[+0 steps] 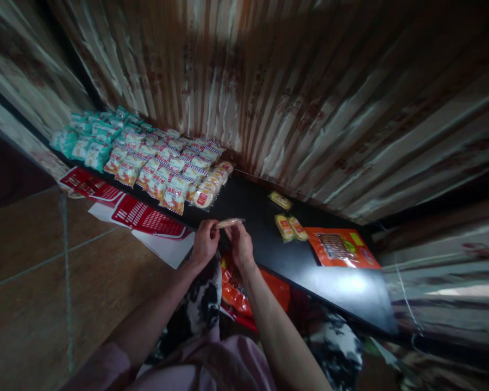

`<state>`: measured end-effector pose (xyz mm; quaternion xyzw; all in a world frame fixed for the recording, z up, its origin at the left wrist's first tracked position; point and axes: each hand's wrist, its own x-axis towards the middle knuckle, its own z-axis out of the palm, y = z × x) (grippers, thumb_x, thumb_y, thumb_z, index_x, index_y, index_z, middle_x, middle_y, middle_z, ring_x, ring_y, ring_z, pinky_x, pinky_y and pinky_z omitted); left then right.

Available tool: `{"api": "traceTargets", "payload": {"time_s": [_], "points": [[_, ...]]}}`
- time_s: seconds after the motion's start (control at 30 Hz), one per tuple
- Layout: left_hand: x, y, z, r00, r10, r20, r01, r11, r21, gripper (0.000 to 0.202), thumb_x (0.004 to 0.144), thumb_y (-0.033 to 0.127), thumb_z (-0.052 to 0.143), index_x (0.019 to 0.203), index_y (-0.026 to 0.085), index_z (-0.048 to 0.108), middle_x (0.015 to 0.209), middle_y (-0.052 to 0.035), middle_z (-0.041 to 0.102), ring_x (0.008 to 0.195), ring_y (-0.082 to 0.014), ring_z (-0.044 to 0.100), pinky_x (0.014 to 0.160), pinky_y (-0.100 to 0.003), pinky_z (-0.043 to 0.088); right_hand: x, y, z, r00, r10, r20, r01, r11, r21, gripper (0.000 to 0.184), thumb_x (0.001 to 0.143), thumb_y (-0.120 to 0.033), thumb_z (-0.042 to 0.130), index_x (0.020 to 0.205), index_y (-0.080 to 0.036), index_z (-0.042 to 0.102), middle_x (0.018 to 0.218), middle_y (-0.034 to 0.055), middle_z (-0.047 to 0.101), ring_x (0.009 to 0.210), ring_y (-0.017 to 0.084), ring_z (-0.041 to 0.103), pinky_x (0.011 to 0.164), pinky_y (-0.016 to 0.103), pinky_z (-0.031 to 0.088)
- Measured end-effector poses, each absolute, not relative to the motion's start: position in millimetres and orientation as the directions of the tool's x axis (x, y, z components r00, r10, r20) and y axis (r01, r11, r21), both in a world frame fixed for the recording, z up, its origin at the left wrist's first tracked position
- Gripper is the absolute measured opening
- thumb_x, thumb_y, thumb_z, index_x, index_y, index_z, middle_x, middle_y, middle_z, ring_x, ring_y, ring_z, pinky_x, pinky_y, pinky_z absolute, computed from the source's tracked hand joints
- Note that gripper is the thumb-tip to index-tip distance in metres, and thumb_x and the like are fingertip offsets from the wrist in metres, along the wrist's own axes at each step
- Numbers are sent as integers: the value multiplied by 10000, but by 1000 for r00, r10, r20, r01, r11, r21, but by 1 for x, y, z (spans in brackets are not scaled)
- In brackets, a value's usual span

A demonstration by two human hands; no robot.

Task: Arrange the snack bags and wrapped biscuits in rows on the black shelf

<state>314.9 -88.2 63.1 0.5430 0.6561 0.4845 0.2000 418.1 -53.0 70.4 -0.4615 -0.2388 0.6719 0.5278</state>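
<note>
Over the front edge of the black table, my left hand (205, 243) and my right hand (241, 245) pinch a thin cracker in a clear wrapper (229, 222), seen nearly edge-on. My left thumb and fingers close on one end, and my right fingers hold the other. Beyond them on the table lies an overlapping row of round wrapped crackers (212, 186), the nearest bearing a red label. Beside that row are rows of white snack packets (158, 172) with striped tops. Teal packets (98, 141) fill the far left end.
Small yellow packets (284, 227) and an orange bag (344, 248) lie on the table's (285, 260) right side. Another orange bag (238, 288) is below the edge near my legs. Red-and-white printed bags (146, 217) stick out under the left side. A pleated curtain (269, 81) hangs behind.
</note>
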Motion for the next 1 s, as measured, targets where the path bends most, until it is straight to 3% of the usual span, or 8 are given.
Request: {"api": "traceTargets", "payload": {"time_s": [0.1, 0.23, 0.43, 0.57, 0.63, 0.77, 1.0], "points": [[327, -94, 63, -218, 929, 298, 568, -127, 813, 210, 790, 67, 511, 944, 194, 575, 963, -52, 591, 913, -167, 585, 800, -275, 506, 435, -57, 72, 7, 911, -412, -513, -350, -784, 203, 752, -376, 608, 797, -181, 643, 810, 12, 702, 851, 165, 665, 830, 290, 534], [339, -99, 65, -95, 937, 335, 681, -184, 709, 245, 810, 67, 494, 1002, 202, 563, 1027, -64, 582, 1021, -194, 550, 918, -333, 465, 452, -64, 74, -64, 904, -422, -503, -395, -769, 214, 790, -371, 579, 841, -174, 643, 859, 36, 704, 797, 152, 675, 775, 265, 552], [362, -108, 66, 46, 961, 273, 782, -204, 589, 314, 821, 90, 488, 1097, 228, 547, 1128, -64, 553, 1074, -203, 525, 935, -332, 453, 468, -76, 71, 63, 860, -507, -620, -364, -695, 216, 842, -380, 518, 842, -184, 609, 775, 7, 688, 686, 114, 657, 661, 210, 549], [374, -112, 62, 78, 963, 257, 810, -211, 546, 324, 840, 127, 473, 1146, 220, 529, 1156, -75, 537, 1082, -207, 514, 936, -330, 453, 477, -84, 70, 14, 903, -429, -656, -316, -686, 306, 821, -480, 550, 861, -184, 615, 826, 22, 691, 727, 120, 654, 677, 213, 544], [376, -112, 59, 95, 960, 263, 823, -224, 522, 322, 847, 152, 474, 1158, 220, 520, 1158, -69, 531, 1080, -207, 510, 943, -337, 453, 480, -88, 69, 22, 922, -387, -640, -284, -714, 257, 746, -426, 663, 851, -196, 617, 812, 0, 686, 721, 112, 645, 667, 200, 530], [376, -111, 56, 102, 951, 292, 815, -248, 524, 338, 814, 138, 497, 1144, 202, 533, 1142, -70, 530, 1092, -208, 500, 976, -348, 441, 480, -90, 66, 59, 935, -350, -621, -240, -746, 248, 624, -269, 763, 813, -207, 614, 742, -53, 667, 682, 79, 620, 650, 166, 492], [369, -110, 52, 32, 931, 363, 752, -262, 605, 314, 826, 138, 467, 1131, 180, 531, 1168, -94, 528, 1125, -206, 510, 1004, -363, 435, 482, -83, 65, 114, 915, -388, -582, -255, -772, 263, 644, -331, 744, 829, -187, 624, 765, -14, 694, 681, 110, 634, 633, 206, 500]]}}
